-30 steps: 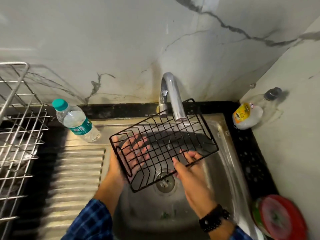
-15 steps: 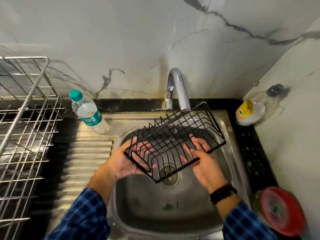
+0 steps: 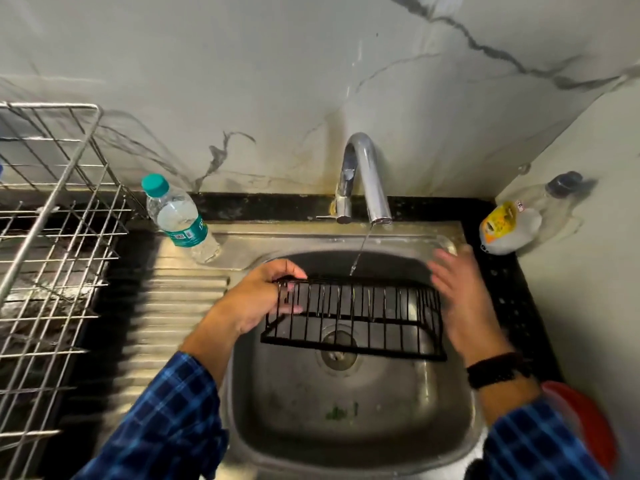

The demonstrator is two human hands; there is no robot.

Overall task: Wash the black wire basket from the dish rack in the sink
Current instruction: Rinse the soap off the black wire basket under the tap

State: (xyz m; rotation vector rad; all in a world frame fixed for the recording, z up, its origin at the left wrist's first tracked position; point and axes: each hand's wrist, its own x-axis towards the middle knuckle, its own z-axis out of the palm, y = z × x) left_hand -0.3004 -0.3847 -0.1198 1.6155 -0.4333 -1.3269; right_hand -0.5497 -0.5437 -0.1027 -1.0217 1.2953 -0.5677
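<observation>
The black wire basket (image 3: 356, 317) hangs level over the steel sink (image 3: 346, 427), just below a thin stream of water from the chrome tap (image 3: 367, 178). My left hand (image 3: 263, 299) grips the basket's left end, fingers curled over its top wire. At the basket's right end my right hand (image 3: 460, 296) is blurred, with straight spread fingers beside the wires and no grip on them. The steel dish rack (image 3: 52, 237) stands at the far left.
A water bottle (image 3: 180, 220) with a teal cap stands on the ribbed drainboard (image 3: 173, 306). A bottle with a yellow label (image 3: 509, 226) leans in the right corner. A red round thing (image 3: 588, 420) sits at the right counter edge.
The basket has turned from a tilt to level and dropped lower under the tap. My right hand has let go of it and moved to its right end.
</observation>
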